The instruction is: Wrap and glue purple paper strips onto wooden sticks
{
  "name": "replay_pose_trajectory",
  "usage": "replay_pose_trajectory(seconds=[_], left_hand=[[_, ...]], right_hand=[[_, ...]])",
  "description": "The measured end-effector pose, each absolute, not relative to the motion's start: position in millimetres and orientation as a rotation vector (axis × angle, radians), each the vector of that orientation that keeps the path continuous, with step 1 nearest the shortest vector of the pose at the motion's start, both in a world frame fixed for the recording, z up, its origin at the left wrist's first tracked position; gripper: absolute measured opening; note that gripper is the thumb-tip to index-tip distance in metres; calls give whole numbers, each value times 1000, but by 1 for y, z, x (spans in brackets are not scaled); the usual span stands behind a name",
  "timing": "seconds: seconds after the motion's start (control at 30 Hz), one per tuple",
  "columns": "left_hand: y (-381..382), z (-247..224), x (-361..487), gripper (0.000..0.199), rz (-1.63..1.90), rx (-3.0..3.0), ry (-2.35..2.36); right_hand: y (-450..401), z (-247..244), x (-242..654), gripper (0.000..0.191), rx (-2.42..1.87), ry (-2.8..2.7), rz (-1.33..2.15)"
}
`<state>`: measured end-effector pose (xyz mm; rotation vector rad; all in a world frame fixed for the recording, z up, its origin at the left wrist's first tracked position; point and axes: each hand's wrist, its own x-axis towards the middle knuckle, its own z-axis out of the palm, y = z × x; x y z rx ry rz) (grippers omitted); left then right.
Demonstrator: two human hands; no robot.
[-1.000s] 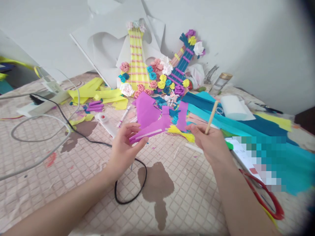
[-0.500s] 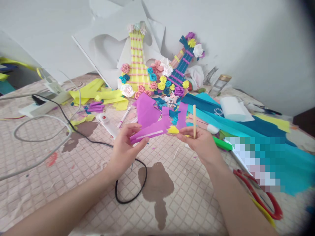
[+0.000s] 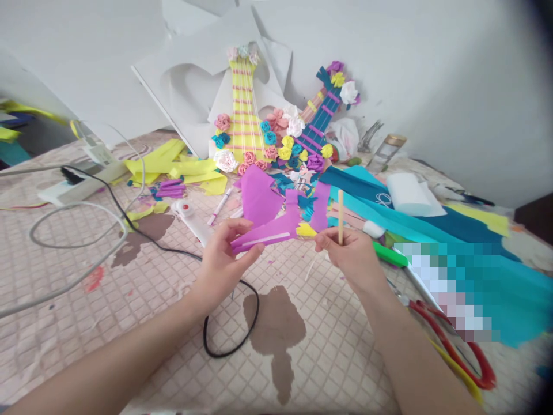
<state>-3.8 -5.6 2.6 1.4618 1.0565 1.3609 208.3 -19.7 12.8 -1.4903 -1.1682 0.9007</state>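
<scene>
My left hand (image 3: 228, 253) grips a folded purple paper strip (image 3: 283, 226) with a white line along it, thumb below and fingers behind. To its right, my right hand (image 3: 345, 248) pinches a thin pale wooden stick (image 3: 341, 216) that stands upright from the fingers. A small yellow piece (image 3: 306, 230) lies between the hands, near the right fingertips. Behind the strip is a larger purple paper sheet (image 3: 259, 196). A white glue gun (image 3: 190, 222) with a red dot lies just beyond my left hand.
Yellow (image 3: 243, 115) and blue (image 3: 317, 124) paper guitars with flowers lean at the back. Red-handled scissors (image 3: 458, 340), a green tool (image 3: 391, 254) and teal paper (image 3: 518, 288) lie right. A black cable (image 3: 205, 340) loops in front; a power strip (image 3: 82, 181) sits left.
My right hand's fingers have drawn closer together around the stick, and the hand has shifted slightly. My left hand still holds the purple strip, a little further right in view.
</scene>
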Motion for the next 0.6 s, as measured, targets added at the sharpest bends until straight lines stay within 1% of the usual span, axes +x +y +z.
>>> replay_pose_trajectory(seconds=[0.1, 0.23, 0.53, 0.6], left_hand=[[-6, 2, -4, 26, 1367, 1467, 1039], [-5, 2, -3, 26, 1362, 1462, 1036], [-5, 1, -4, 26, 1356, 1464, 1034], [-5, 2, -4, 26, 1357, 1461, 1035]], right_hand=[[-20, 14, 208, 29, -1462, -1217, 952], [-20, 12, 206, 19, -1373, -1166, 1044], [-19, 14, 202, 50, -1383, -1145, 1146], [-19, 12, 203, 61, -1332, -1186, 1190]])
